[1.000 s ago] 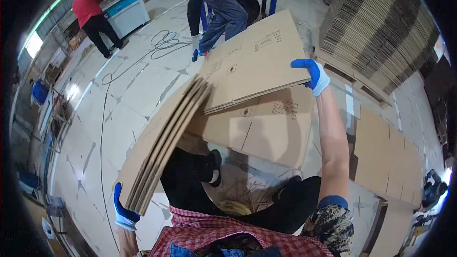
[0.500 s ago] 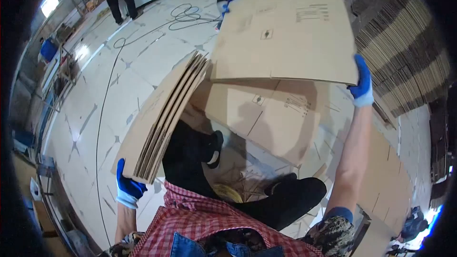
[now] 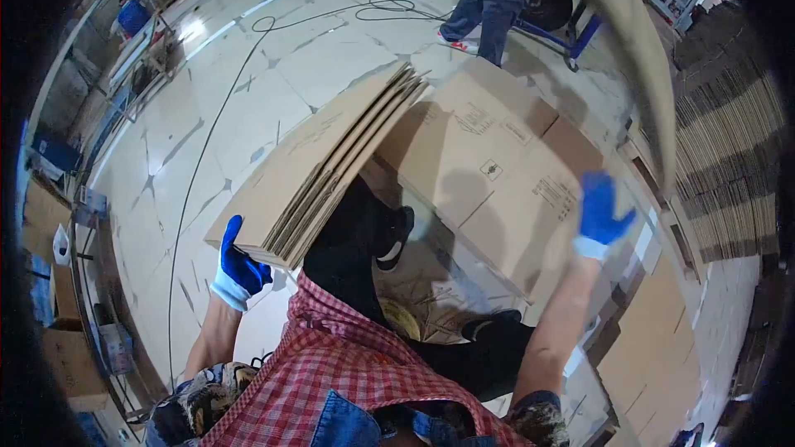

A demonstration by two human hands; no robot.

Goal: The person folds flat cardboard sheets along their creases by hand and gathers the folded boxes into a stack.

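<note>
My left hand [image 3: 240, 271], in a blue and white glove, grips the lower corner of a bundle of folded cardboard sheets [image 3: 319, 161], which leans upright against my left leg. My right hand [image 3: 602, 211], gloved the same way and a little blurred, has its fingers spread and holds nothing. Beneath and left of it, a flattened cardboard box [image 3: 464, 153] with printed marks lies low in front of me. At upper right, apart from my hand, another cardboard sheet [image 3: 642, 41] shows nearly edge-on and blurred; what supports it cannot be made out.
A tall stack of flattened cardboard [image 3: 725, 157] stands at right, with more flat cardboard [image 3: 654, 348] below it. One person's legs [image 3: 497, 0] are ahead by a blue-framed cart [image 3: 571, 45]; another person stands farther back. A black cable [image 3: 199, 157] crosses the tiled floor.
My right hand has let go of the large cardboard sheet, which has swung to the upper right, uncovering the box beneath. My left hand still holds the bundle. The view has shifted.
</note>
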